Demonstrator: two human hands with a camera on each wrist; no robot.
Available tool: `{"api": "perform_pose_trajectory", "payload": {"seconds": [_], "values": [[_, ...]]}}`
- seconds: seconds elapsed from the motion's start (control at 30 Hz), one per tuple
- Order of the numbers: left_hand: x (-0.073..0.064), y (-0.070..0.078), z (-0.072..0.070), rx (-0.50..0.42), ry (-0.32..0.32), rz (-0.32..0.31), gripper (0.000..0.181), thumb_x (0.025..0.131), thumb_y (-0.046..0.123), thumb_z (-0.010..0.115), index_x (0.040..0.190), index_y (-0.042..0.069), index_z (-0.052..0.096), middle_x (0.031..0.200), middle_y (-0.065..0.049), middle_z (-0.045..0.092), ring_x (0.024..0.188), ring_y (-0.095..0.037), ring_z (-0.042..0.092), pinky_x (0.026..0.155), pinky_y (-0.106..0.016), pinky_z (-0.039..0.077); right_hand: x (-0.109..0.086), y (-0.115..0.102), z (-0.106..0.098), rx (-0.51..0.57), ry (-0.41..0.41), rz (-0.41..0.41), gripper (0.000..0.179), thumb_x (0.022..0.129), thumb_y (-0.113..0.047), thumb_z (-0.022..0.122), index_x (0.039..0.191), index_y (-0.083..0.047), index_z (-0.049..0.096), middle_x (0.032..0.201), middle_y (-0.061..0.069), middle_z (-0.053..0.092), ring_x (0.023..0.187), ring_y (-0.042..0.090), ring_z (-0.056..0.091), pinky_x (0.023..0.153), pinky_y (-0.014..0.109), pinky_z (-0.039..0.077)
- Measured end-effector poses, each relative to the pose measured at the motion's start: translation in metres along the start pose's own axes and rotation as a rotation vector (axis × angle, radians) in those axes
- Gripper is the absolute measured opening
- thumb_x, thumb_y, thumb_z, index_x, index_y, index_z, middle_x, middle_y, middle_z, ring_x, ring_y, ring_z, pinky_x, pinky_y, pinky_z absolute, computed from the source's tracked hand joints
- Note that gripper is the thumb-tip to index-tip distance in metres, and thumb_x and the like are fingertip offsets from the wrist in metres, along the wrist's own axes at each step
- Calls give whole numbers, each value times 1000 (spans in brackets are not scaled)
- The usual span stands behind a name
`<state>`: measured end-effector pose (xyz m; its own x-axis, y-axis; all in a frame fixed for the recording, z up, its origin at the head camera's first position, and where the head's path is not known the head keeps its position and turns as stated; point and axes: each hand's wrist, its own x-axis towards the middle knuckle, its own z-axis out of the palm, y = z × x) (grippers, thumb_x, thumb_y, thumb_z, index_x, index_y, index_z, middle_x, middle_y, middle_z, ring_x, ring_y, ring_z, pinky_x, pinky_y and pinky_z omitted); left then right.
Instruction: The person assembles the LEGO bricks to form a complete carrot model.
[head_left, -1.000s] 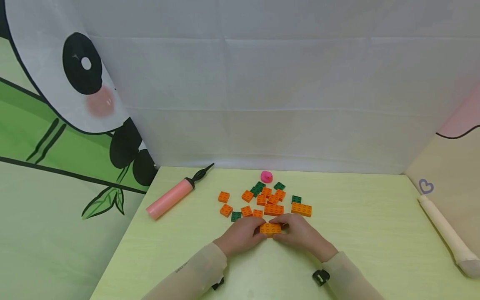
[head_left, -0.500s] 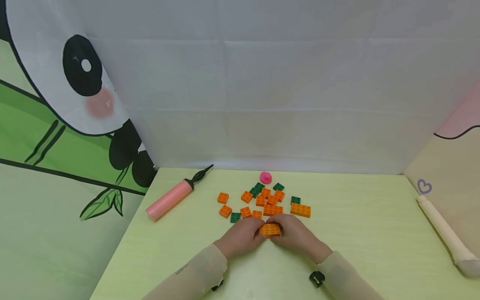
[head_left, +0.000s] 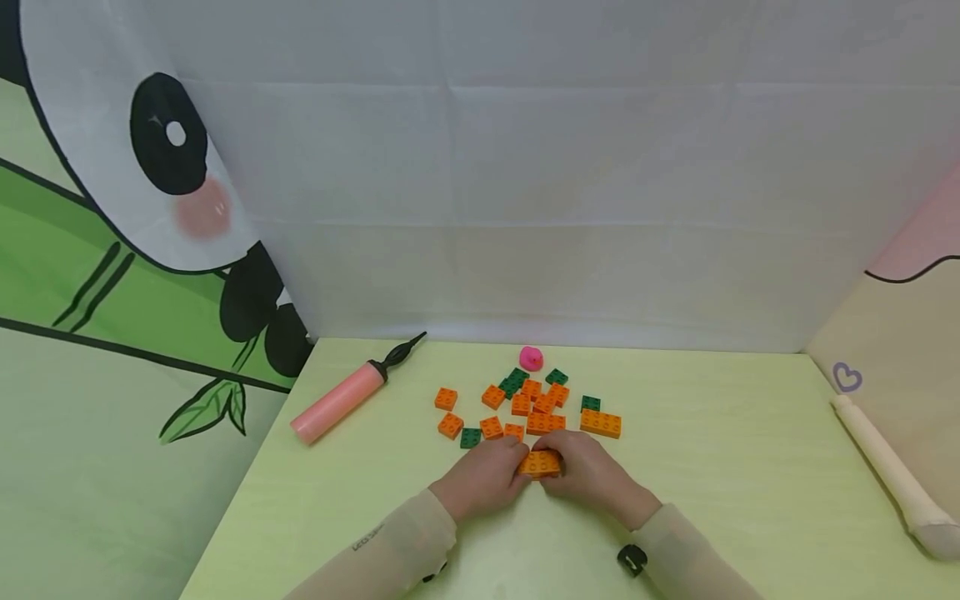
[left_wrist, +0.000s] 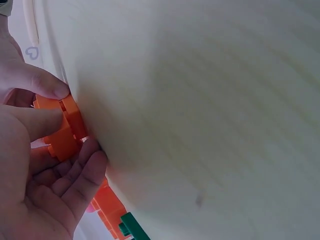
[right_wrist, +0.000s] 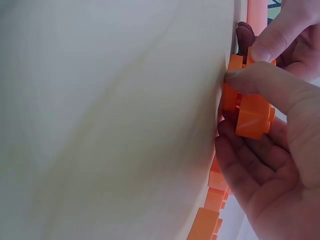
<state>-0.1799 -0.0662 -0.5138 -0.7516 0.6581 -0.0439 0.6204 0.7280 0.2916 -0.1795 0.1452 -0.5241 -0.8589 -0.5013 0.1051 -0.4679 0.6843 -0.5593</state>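
Observation:
Both hands meet over a pair of orange toy building bricks near the front of the loose bricks. The upper brick (head_left: 540,463) lies studs up over the lower brick (right_wrist: 230,100); a narrow gap shows between them in the wrist views. My left hand (head_left: 483,473) pinches the left end of the pair between thumb and fingers. At the right end, my right hand (head_left: 588,471) grips with its thumb on the near side, across both bricks, and its fingers behind. The lower brick is close to the table; whether it touches is unclear.
Several loose orange bricks (head_left: 542,423) and green bricks (head_left: 470,437) lie just beyond the hands. A long orange brick (head_left: 601,423) sits to their right. Farther out are a pink piece (head_left: 531,358), a pink hand pump (head_left: 341,402) and a cream baton-like object (head_left: 892,475) at the right edge.
My right hand has shifted slightly left and covers more of the upper brick's right end. The left hand stays nearly in place, and the loose bricks lie as before.

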Motion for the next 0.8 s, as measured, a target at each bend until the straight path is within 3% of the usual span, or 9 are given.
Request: {"api": "perform_pose_trajectory", "payload": {"seconds": [0.4,0.8], "values": [[3,4,-3,41,-44,-13,25,102,30,69,117,9,68,100,2,65,89,-14,62,91,-31,54,-1,2,-2,-7,-9,-9,35,79,-15,91,111,-12,77,103,-6,75,85,9,61,85,37,54],[6,9,-10,61,-96,-18,21,102,26,69,111,8,69,91,3,60,75,-11,53,79,-27,54,1,2,-2,-5,-15,-7,38,77,-13,90,112,-11,77,106,-2,76,93,15,66,90,42,55]]}}
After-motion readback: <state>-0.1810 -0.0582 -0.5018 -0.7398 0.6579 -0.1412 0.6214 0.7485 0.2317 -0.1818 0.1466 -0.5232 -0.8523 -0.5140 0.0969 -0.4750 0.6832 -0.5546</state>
